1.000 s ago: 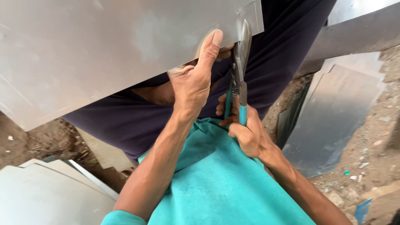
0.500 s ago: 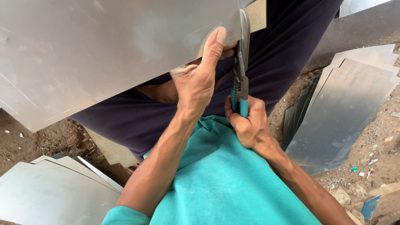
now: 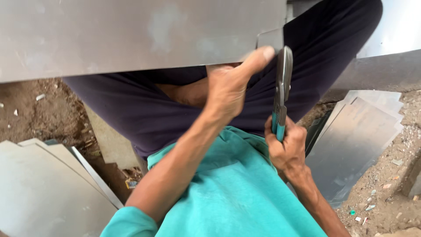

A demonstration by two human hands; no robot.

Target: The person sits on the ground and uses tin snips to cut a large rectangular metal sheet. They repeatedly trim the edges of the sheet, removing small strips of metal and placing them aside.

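Note:
A large grey metal sheet (image 3: 131, 35) lies across my lap and fills the top of the head view. My left hand (image 3: 228, 87) grips its near edge, thumb pressed up against the sheet close to a small cut tab (image 3: 269, 38). My right hand (image 3: 287, 147) is closed around the teal handles of a pair of tin snips (image 3: 281, 83). Their steel blades point up and reach the sheet edge just right of my left thumb.
A stack of cut metal sheets (image 3: 44, 193) lies on the dirt ground at lower left. More sheets (image 3: 359, 136) lean at the right. Small scraps and litter dot the ground at lower right. My dark trousers and teal shirt fill the middle.
The view has shifted, so the sheet now spans the top more level. My left thumb has slid right along the edge, and the snips' handles have closed up in my right hand.

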